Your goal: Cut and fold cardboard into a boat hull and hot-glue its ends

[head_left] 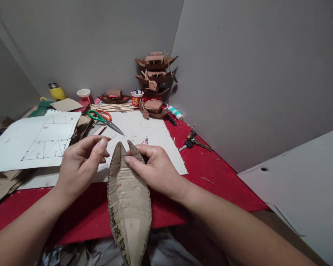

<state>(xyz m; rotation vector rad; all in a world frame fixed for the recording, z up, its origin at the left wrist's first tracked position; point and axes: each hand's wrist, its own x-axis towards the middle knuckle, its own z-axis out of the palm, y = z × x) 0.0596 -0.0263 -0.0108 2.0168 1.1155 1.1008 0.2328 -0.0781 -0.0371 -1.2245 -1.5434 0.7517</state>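
A curved cardboard boat hull (133, 199) with a split pointed far end and printed black characters on its left side stands over the table's near edge. My right hand (155, 168) grips its upper right flap, thumb inside and fingers behind. To the left of the hull's tip, my left hand (81, 162) is held up with thumb and index finger pinched; anything between them is too small to make out. It appears apart from the hull. Beyond both hands, scissors (107, 120) with green and orange handles lie on white paper (147, 127).
Several finished brown model boats (155, 66) are stacked at the back corner. Thin wooden sticks (113, 107), a paper cup (84, 95) and a yellow bottle (57, 92) stand or lie behind. Drawn plans (30, 147) cover the left; keys (194, 142) lie right on red cloth (224, 188).
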